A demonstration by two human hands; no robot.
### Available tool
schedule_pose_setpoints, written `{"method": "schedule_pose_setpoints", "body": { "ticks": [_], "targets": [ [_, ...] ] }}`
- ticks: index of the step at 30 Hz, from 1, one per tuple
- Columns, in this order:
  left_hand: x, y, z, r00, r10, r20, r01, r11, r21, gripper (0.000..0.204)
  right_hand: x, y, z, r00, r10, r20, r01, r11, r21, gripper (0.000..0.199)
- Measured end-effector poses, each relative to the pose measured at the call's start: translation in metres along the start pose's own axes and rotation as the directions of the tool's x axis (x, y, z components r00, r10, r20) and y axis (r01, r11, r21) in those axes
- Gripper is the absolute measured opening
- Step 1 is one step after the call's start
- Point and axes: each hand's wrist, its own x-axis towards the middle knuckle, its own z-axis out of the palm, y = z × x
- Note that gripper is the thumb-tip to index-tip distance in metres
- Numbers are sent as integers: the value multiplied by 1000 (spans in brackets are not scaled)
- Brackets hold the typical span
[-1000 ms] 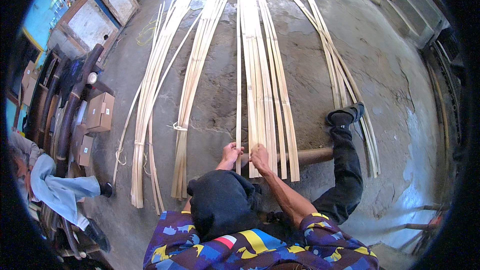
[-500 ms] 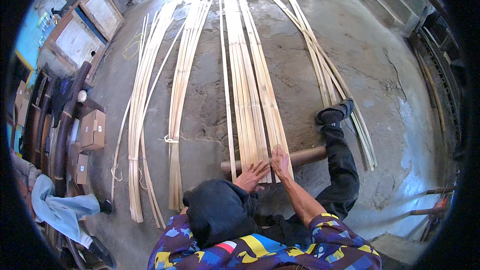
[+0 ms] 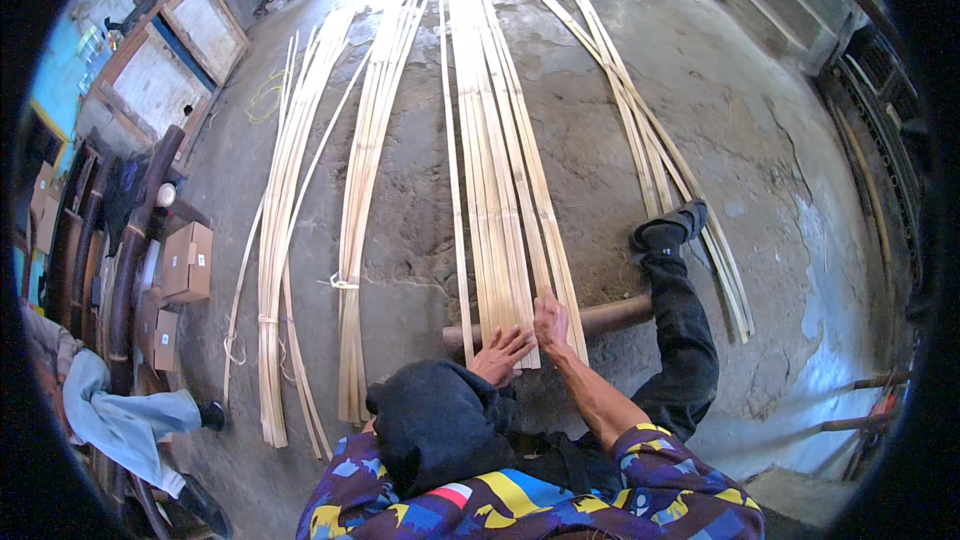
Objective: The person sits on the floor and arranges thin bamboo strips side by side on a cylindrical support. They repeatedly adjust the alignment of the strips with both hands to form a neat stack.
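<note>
Left hand (image 3: 501, 354) rests spread on the near ends of the central bamboo strips (image 3: 490, 190); right hand (image 3: 549, 324) is curled at their right side, exact grip indiscernible. Strips cross a brown pole (image 3: 615, 317), extending away along the concrete floor (image 3: 740, 140).

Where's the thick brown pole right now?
In the head view, just below centre: the thick brown pole lies crosswise under the near ends of the middle strips, running from left of the left hand to the dark-trousered leg.
</note>
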Motion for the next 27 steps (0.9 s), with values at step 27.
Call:
{"method": "schedule_pose_setpoints", "body": {
  "ticks": [27],
  "targets": [
    [-5, 2, -8, 995, -34, -97, 29, 998, -56, 69, -30, 16, -23, 893, 196, 405, -132, 975, -180, 58]
  ]
}}
